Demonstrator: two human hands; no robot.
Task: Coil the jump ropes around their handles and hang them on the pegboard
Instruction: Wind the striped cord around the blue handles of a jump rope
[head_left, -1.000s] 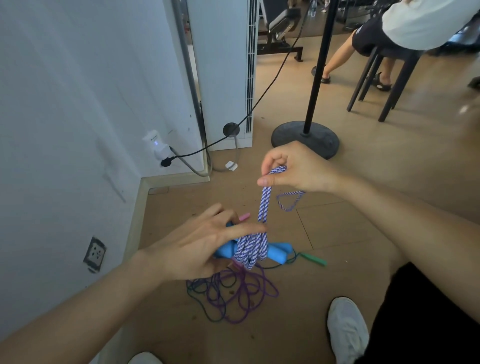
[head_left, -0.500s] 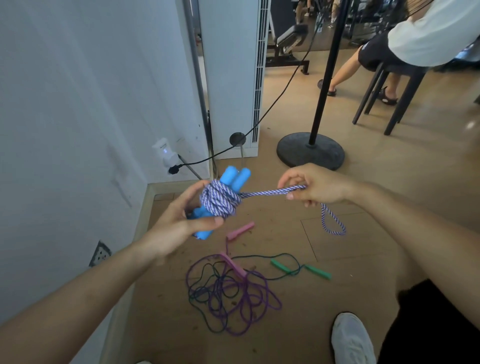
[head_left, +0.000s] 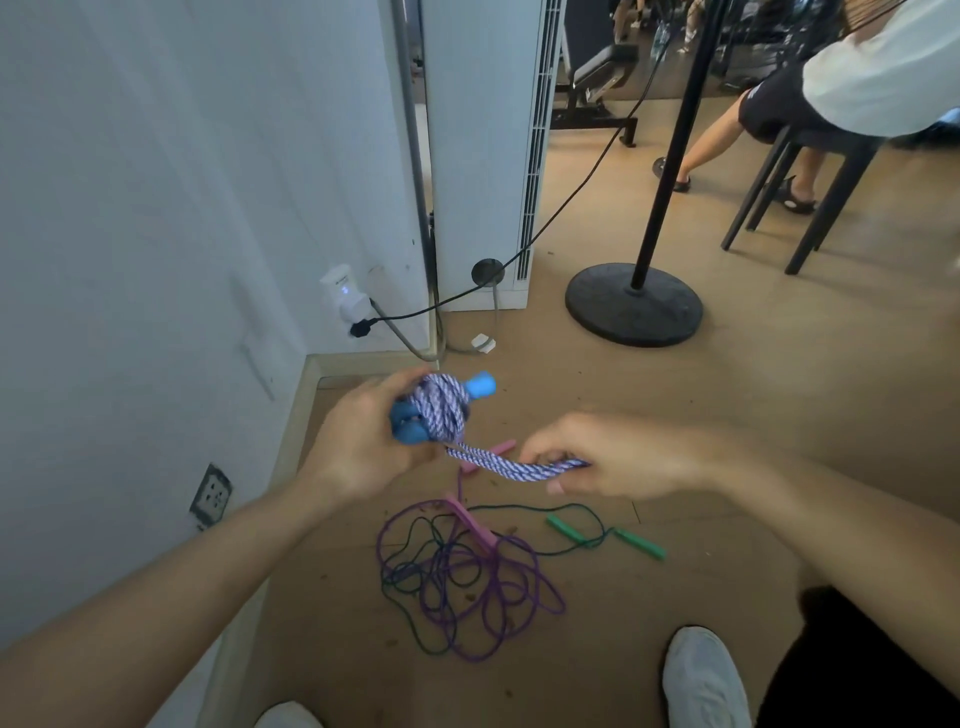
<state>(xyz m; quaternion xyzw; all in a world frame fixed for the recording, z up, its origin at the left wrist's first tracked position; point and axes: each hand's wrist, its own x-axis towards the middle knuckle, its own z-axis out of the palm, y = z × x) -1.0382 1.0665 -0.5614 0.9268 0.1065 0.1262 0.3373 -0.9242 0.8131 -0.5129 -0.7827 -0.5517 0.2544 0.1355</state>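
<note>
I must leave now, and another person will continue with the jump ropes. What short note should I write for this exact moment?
Left hand: grips the blue handles, with the striped rope coiled round them.
Right hand: pinches the doubled free end of that rope, drawn out from the coil.
On the floor: the rope with pink handles and the rope with green handles, uncoiled and tangled together.
Done: striped rope mostly coiled.
Left: secure its free end, coil the other two, hang all three. The pegboard is not in view.
</note>
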